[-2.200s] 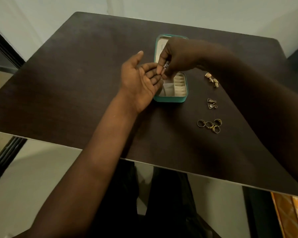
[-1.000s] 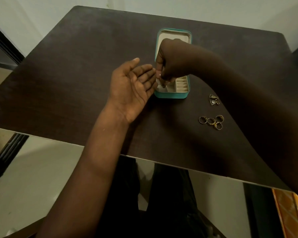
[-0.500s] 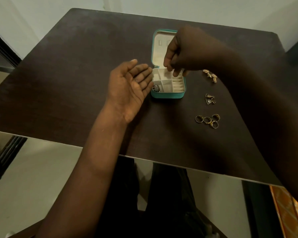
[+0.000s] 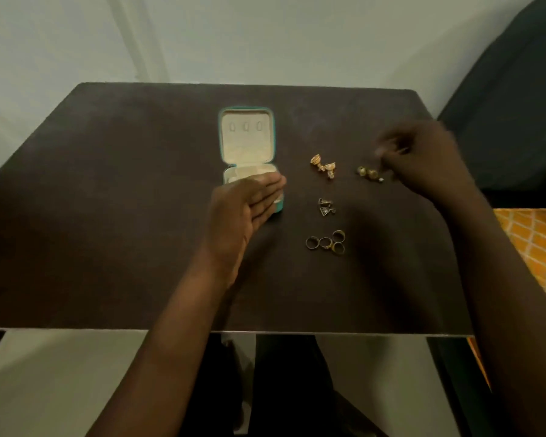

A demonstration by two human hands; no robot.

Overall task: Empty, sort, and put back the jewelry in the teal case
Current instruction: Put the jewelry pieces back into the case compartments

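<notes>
While hovering palm-up over the near half of the teal jewelry case [image 4: 247, 134], left hand [image 4: 245, 212] with fingers straight and together, tips pointing right, holding nothing, hiding most of the compartments. Case open on the dark table [image 4: 108, 200], lid laid back flat, cream lining up. Right hand [image 4: 423, 159] out to the right, well apart from the case, blurred, fingers curled downward just above a small cluster of gold studs [image 4: 370, 173]; whether pinching a piece, cannot tell. Between case and right hand, a pair of gold bell-shaped earrings [image 4: 323, 167]; nearer, a pair of dark triangular earrings [image 4: 327, 206]; nearer still, four rings [image 4: 327, 242] touching in a group. Half a second ago, right hand hovered over the case lid and left palm lay just left of the case; since then, right hand swung away to the studs, left hand slid over the case tray.
</notes>
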